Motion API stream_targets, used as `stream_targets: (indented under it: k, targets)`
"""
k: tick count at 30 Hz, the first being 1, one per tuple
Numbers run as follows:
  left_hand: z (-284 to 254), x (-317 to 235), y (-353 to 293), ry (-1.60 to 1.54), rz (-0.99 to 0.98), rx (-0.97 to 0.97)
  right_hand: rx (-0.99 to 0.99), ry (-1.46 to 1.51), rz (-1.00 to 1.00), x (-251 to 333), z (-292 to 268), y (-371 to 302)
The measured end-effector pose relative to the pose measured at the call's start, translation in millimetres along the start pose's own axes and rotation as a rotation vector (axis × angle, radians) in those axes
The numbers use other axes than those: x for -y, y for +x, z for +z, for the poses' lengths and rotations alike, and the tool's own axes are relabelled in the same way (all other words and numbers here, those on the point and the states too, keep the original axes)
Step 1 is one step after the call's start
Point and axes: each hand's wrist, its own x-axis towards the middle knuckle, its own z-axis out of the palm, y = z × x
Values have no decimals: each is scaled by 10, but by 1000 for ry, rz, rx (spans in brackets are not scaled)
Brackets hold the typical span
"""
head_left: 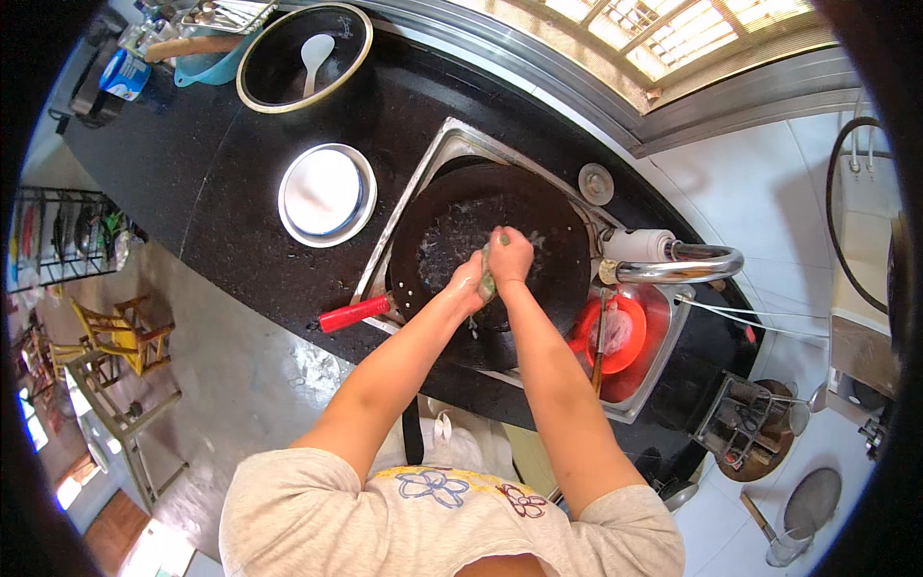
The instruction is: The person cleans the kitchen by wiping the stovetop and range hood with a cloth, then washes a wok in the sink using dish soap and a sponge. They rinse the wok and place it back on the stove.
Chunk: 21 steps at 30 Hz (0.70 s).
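Dark countertop (236, 183) surrounds the sink (419, 188), and we take every place from the wok (442, 216), which sits in that sink, presumably so spills drain away. Over the wok's middle, our left hand (469, 281) and right hand (512, 258) are together, clamped on a greenish wad (487, 286); we cannot tell what it is, but pressing from both sides looks suited to squeezing, with the wok below to catch drips. Its red handle (354, 314) juts left across the sink's edge, likely because the pan is so wide. Right of the wok, the faucet (663, 274) reaches toward its rim, handy for rinsing, while a red bowl (630, 358) fits the leftover corner. Left of the wok, a white dish (322, 192) stands apart, apparently out of the splash.
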Motion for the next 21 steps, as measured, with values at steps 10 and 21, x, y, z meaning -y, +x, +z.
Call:
stream_targets:
  k: [10,21]
  targets:
    - [117,-216,-200,238,30,-50,-51,22,-97,201,45,-144]
    - [-228,0,-450,1911,832,-627,574,-316,-259,-309,-229,-344]
